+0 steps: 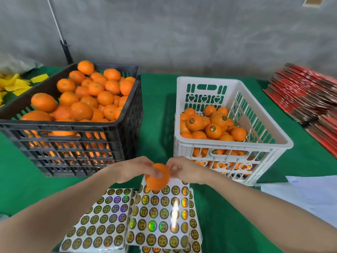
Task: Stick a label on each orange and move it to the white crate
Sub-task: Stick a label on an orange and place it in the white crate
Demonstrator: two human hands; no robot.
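View from a head-worn camera, looking down over two bare forearms that reach in from the bottom edge. Nearest, under the arms, label sheets (160, 216) covered in round, shiny gold stickers lie overlapping on a green table cover (21, 179). Just above the sheets, held in the air, the left hand (135, 170) grips one orange (157, 177), fingers wrapped over its top. The right hand (184, 170) meets the orange at its upper right edge with curled fingertips. Whether they pinch a sticker or press one down cannot be told, since no label shows on the visible side of the fruit. The step in hand looks like the sticking itself. Next the label likely needs pressing flat, then the orange must travel forward and to the right, over the near wall of the white crate (237, 156), and be set down gently on the fruit inside. That crate stands just beyond the right hand, partly filled with labelled oranges (213, 130). Beyond the left hand stands a black crate (73, 143) heaped with unlabelled oranges (102, 97). White paper (310, 194) lies at the right. Farther off are a stack of red cartons (306, 92) on the right, yellow scraps (16, 84) on the left, and a grey wall (182, 33) behind.
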